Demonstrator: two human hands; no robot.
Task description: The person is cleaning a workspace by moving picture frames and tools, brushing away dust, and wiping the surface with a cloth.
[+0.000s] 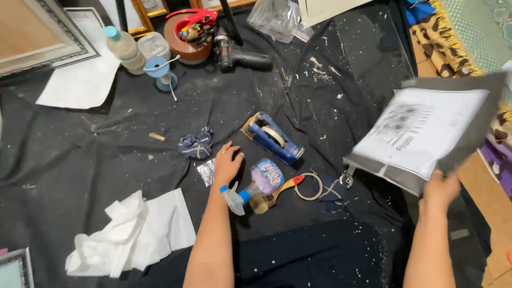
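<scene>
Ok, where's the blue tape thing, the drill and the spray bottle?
Tape dispenser (273, 138), head view, on its blue body beside the tape roll.
Drill (234, 56), head view, on its dark body.
Spray bottle (264, 178), head view, on its clear labelled belly.

A black cloth (96, 160) flecked with pale specks covers the surface. The tape dispenser (272, 137) is blue with a gold edge; the spray bottle (256, 186) is clear with a blue collar. White tissue (128, 234) lies crumpled. The fringed fabric (442, 45) shows leopard spots.
</scene>
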